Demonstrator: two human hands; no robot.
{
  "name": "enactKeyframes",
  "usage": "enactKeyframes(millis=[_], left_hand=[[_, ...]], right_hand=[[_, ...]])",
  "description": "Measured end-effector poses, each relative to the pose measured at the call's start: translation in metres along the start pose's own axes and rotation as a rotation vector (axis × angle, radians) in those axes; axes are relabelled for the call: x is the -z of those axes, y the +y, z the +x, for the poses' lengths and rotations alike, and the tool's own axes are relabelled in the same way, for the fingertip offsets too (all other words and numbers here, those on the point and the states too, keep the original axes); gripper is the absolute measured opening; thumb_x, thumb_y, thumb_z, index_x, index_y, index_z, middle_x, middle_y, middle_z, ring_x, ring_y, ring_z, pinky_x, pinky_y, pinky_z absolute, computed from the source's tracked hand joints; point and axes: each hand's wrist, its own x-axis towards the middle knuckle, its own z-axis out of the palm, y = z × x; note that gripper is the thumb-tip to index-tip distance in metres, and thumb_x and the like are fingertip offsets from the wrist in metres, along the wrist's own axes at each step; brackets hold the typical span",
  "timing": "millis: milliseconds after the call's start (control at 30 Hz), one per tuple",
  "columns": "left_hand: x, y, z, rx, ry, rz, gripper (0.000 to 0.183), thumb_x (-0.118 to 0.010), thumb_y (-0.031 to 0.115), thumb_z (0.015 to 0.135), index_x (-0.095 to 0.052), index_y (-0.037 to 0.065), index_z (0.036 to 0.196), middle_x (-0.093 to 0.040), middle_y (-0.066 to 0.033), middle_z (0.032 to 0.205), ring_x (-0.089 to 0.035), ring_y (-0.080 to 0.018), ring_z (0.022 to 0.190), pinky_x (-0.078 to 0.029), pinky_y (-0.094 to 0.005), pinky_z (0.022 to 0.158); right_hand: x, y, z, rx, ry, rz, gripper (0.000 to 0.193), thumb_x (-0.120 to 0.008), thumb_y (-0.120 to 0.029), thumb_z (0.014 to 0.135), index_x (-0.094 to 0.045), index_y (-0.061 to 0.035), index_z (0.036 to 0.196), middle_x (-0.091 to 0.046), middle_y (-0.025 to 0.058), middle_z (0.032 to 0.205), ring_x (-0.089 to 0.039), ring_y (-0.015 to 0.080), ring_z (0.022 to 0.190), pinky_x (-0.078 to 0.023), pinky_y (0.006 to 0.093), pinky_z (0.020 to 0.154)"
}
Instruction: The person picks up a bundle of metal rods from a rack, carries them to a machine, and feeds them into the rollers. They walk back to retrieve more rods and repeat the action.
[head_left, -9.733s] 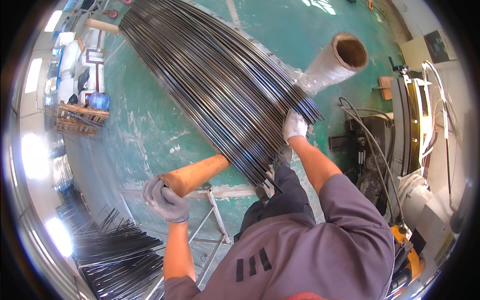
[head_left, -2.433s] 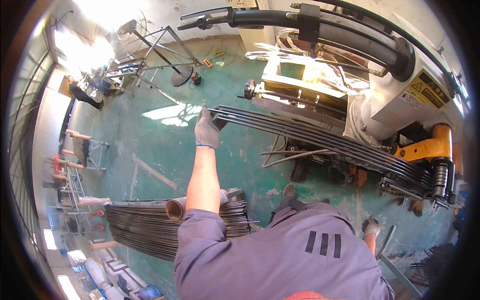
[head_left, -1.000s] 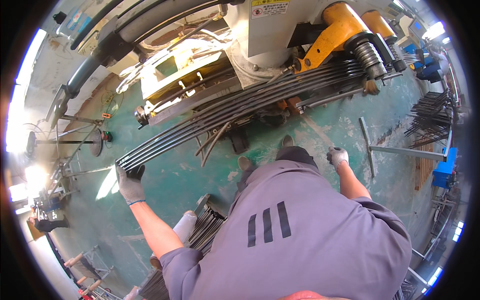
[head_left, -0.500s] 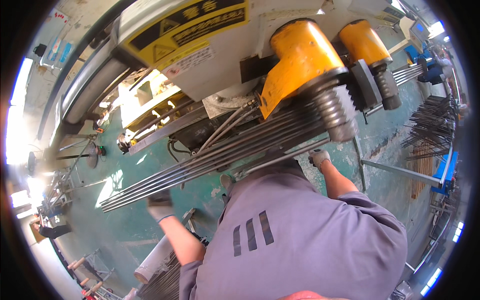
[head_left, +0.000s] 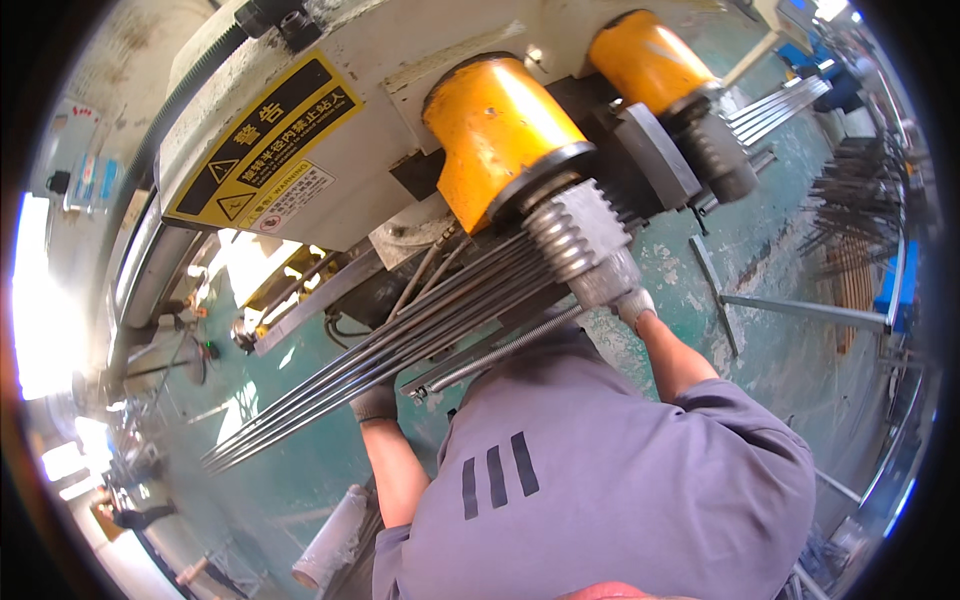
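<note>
My left hand [head_left: 376,400], in a grey glove, is raised against the near side of a bundle of long steel rods [head_left: 300,410]. The rods and shade hide its fingers, so its grip does not show. The bundle slants from the lower left up to the bending machine. My right hand [head_left: 632,307], in a pale glove, is beside the lower end of a ribbed steel die [head_left: 580,240], which partly covers its fingers. Above that die sits an orange cylindrical housing [head_left: 510,125]. A spring-like ribbed bar [head_left: 500,352] runs along the machine's near edge, close to my waist.
A second orange housing [head_left: 655,60] stands farther right, with rod ends [head_left: 775,112] jutting out beyond it. A metal floor frame [head_left: 800,308] lies to the right, near a pile of bent rods [head_left: 855,200]. A wrapped roll [head_left: 330,540] is at the lower left.
My left hand has moved right along the rods, closer to my body. The machine now appears farther left in view, and my right hand is nearer the ribbed die.
</note>
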Motion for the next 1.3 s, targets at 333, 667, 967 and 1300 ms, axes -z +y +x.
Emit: enactKeyframes(millis=[333,667,967,1300], left_hand=[[0.021,0.023,-0.026,0.430,-0.158,-0.903,0.043,-0.066,0.014,0.106,-0.056,0.001,0.145,-0.065,-0.0217,0.139,-0.067,-0.0396,0.121,-0.056,-0.0536,0.104],[0.054,0.096,-0.026,0.165,-0.051,-1.116,0.041,-0.051,0.023,0.111,-0.064,-0.001,0.142,-0.070,-0.0195,0.139,-0.067,-0.0384,0.126,-0.052,-0.0545,0.114],[0.039,0.166,-0.057,-0.038,-0.032,-1.134,0.044,-0.051,0.022,0.111,-0.065,-0.010,0.138,-0.071,-0.0242,0.135,-0.070,-0.0323,0.123,-0.056,-0.0442,0.110],[0.053,0.299,-0.057,-0.337,0.428,-0.450,0.051,-0.058,0.028,0.115,-0.058,-0.013,0.146,-0.069,-0.0224,0.139,-0.068,-0.0310,0.125,-0.049,-0.0441,0.118]], right_hand=[[-0.023,0.012,-0.188,-0.426,0.154,0.302,0.030,-0.071,-0.027,0.103,-0.076,0.0009,0.110,-0.076,0.0085,0.087,-0.068,0.0168,0.070,-0.052,0.0342,0.061],[0.025,-0.145,-0.154,0.276,0.274,0.729,0.027,-0.073,-0.017,0.105,-0.075,0.0044,0.120,-0.079,0.0110,0.102,-0.072,0.0152,0.089,-0.056,0.0306,0.080],[0.063,-0.290,-0.174,0.590,0.347,0.797,0.036,-0.073,-0.019,0.106,-0.072,0.0024,0.136,-0.077,0.0058,0.121,-0.066,0.0155,0.109,-0.053,0.0317,0.100],[0.075,-0.328,-0.150,0.500,0.188,1.193,0.046,-0.065,-0.035,0.112,-0.069,0.0012,0.141,-0.072,0.0074,0.129,-0.064,0.0186,0.116,-0.050,0.0345,0.103]])
